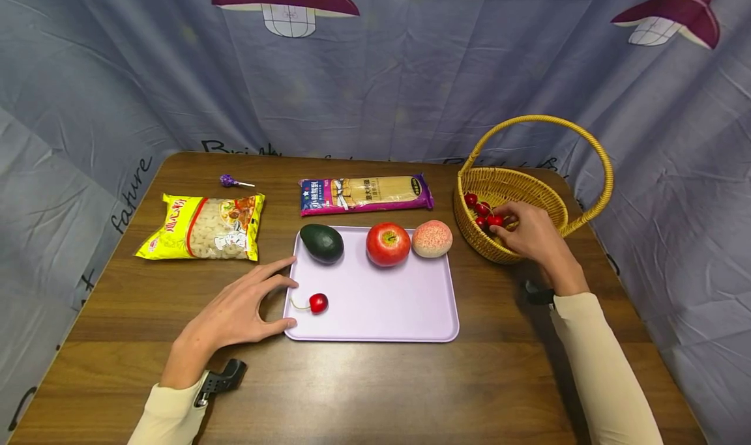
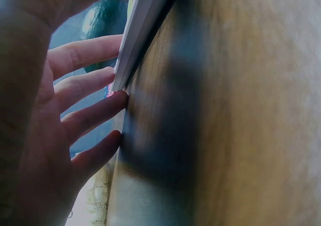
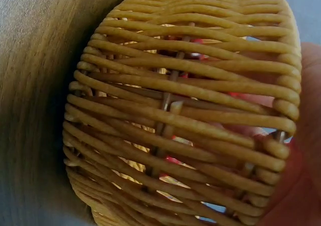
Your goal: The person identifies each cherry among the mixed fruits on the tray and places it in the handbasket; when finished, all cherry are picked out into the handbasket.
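My left hand (image 1: 237,311) is at the left edge of a pale purple tray (image 1: 381,308), its fingers spread and their tips right at the rim. Close to those fingertips, one red cherry (image 1: 319,303) with a stem lies on the tray. An avocado (image 1: 322,244), a red apple (image 1: 388,244) and a peach (image 1: 432,239) sit along the tray's far side. Reaching into a wicker basket (image 1: 487,249), my right hand (image 1: 530,233) pinches a cherry (image 1: 495,220) between thumb and fingers. More red cherries (image 1: 471,199) lie beside it. In the right wrist view, the basket's woven wall (image 3: 180,95) hides most of that hand.
A yellow bag of pasta (image 1: 217,229) lies left of the tray, with a purple lollipop (image 1: 227,180) behind it. Behind the tray is a long noodle packet (image 1: 366,193). The basket's tall arched handle (image 1: 607,171) rises around the right hand. A curtain hangs behind the wooden table (image 1: 364,393).
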The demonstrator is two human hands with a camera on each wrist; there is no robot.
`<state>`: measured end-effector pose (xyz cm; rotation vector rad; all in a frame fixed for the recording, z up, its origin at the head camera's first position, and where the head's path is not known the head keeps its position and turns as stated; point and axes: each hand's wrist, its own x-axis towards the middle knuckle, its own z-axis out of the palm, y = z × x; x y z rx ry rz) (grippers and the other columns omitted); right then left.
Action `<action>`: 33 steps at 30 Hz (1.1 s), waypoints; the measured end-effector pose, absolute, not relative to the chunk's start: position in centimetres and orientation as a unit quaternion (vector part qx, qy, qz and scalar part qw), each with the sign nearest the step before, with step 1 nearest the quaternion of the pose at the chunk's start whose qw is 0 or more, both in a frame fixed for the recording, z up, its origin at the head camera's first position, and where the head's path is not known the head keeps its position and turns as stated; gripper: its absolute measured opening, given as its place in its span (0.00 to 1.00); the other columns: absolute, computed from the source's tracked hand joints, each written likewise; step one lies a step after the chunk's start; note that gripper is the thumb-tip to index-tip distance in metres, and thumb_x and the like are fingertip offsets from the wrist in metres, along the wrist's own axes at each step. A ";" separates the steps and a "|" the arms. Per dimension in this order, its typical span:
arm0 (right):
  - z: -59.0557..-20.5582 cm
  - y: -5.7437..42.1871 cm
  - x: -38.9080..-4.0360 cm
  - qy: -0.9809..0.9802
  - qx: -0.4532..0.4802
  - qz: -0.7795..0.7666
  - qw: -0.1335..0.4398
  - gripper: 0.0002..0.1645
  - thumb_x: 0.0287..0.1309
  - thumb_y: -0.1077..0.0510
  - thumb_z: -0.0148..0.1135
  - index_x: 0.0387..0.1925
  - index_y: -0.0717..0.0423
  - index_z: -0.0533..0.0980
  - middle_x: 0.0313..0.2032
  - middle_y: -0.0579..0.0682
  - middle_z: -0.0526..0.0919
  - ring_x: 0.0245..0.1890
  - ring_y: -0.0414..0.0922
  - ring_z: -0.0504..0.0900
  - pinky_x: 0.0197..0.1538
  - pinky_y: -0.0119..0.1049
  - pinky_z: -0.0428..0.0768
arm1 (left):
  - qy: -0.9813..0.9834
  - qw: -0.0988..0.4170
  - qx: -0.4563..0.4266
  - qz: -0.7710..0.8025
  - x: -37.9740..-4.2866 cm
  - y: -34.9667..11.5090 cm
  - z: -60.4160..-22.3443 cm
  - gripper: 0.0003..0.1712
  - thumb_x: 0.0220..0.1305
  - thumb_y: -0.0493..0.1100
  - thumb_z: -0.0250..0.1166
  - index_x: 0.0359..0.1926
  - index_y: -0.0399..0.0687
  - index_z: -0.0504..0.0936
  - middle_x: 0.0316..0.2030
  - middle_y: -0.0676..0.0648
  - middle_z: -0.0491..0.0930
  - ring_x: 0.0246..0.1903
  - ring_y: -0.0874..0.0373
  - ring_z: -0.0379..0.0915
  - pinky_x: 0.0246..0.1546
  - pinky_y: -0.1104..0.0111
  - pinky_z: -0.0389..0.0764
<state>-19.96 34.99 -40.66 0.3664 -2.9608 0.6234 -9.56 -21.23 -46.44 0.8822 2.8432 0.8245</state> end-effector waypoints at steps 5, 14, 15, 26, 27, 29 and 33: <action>-40.8 35.1 -20.2 -0.974 0.119 0.189 0.031 0.18 0.62 0.62 0.75 0.52 0.66 0.85 0.43 0.65 0.88 0.41 0.61 0.86 0.44 0.59 0.82 | 0.920 0.030 0.285 0.267 -9.6 -21.2 -46.5 0.33 0.59 0.63 0.79 0.62 0.57 0.85 0.81 0.51 0.64 0.76 0.44 0.65 0.71 0.37 0.71; -41.2 35.6 -20.8 -0.979 0.108 0.173 0.011 0.18 0.62 0.60 0.76 0.52 0.63 0.85 0.37 0.59 0.87 0.35 0.54 0.82 0.39 0.49 0.77 | 0.921 0.029 0.285 0.265 -9.6 -21.3 -46.3 0.34 0.59 0.63 0.80 0.62 0.57 0.85 0.81 0.51 0.64 0.76 0.45 0.66 0.71 0.38 0.72; -41.3 35.6 -20.8 -0.979 0.107 0.172 0.007 0.18 0.62 0.60 0.75 0.52 0.63 0.85 0.37 0.59 0.87 0.35 0.54 0.82 0.39 0.49 0.77 | 0.921 0.028 0.286 0.264 -9.6 -21.3 -46.3 0.34 0.59 0.63 0.80 0.62 0.57 0.85 0.81 0.51 0.64 0.76 0.45 0.66 0.71 0.38 0.72; -41.1 35.6 -20.8 -0.979 0.092 0.180 -0.014 0.19 0.65 0.60 0.73 0.56 0.62 0.84 0.43 0.62 0.88 0.41 0.58 0.86 0.45 0.57 0.81 | 0.922 0.030 0.284 0.262 -9.5 -21.2 -46.4 0.34 0.59 0.63 0.80 0.62 0.57 0.85 0.81 0.51 0.64 0.76 0.44 0.66 0.70 0.39 0.73; -40.9 35.5 -20.7 -0.979 0.089 0.184 -0.011 0.20 0.65 0.60 0.74 0.56 0.62 0.84 0.45 0.63 0.89 0.42 0.58 0.86 0.46 0.58 0.82 | 0.922 0.031 0.283 0.263 -9.5 -21.2 -46.4 0.34 0.59 0.63 0.80 0.62 0.56 0.85 0.81 0.51 0.64 0.76 0.44 0.66 0.70 0.38 0.73; -40.6 35.2 -20.4 -0.978 0.086 0.188 0.000 0.21 0.65 0.60 0.74 0.57 0.61 0.84 0.47 0.64 0.89 0.45 0.60 0.86 0.48 0.60 0.82 | 0.922 0.035 0.281 0.264 -9.5 -21.2 -46.4 0.34 0.59 0.63 0.80 0.62 0.57 0.85 0.81 0.50 0.63 0.76 0.44 0.66 0.70 0.37 0.72; -39.7 34.1 -19.6 -0.975 0.096 0.196 0.031 0.22 0.65 0.58 0.75 0.58 0.62 0.84 0.49 0.66 0.88 0.47 0.63 0.85 0.49 0.62 0.82 | 0.923 0.041 0.277 0.265 -9.6 -21.2 -46.3 0.34 0.60 0.64 0.79 0.63 0.57 0.85 0.82 0.50 0.63 0.76 0.43 0.65 0.70 0.36 0.72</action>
